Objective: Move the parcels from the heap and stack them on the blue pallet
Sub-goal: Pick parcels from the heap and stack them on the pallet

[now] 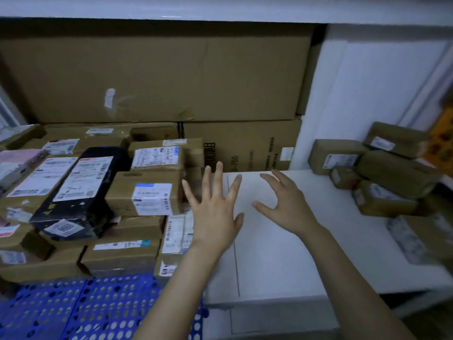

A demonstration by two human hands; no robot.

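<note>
white ledge [282, 261] runs under both hands, w/ big brown cartons [157, 77] stacked at the back, beyond the fingertips.

left hand [213, 212]: palm down, fingers [219, 173] straight and spread wide, holding nothing. it's over the ledge's left edge; can't tell if it touches. right hand [286, 204]: also palm down, fingers [269, 179] spread but slightly bent, thumb out toward the left hand, nothing in its grasp. contact w/ ledge unclear too. hands are near each other, not touching.

blue pallet [73, 310]: perforated grid, below-left of the left wrist, showing in front of the stack. stacked parcels [117, 256] sit on its rear part, just left of the left fingers, several layers deep. nearest the left little finger is a brown box [147, 195] w/ blue-white label, on top of the stack. further left of the fingers a black wrapped parcel [81, 192] w/ white labels lies on top, tilted. more labelled boxes behind and below it.

heap [380, 173]: brown taped parcels piled at the ledge's far right end, well right of the right fingers, apart from them. some tilted, one leaning over another. orange item [441, 143] at the far right edge, blurred, can't id.
</note>
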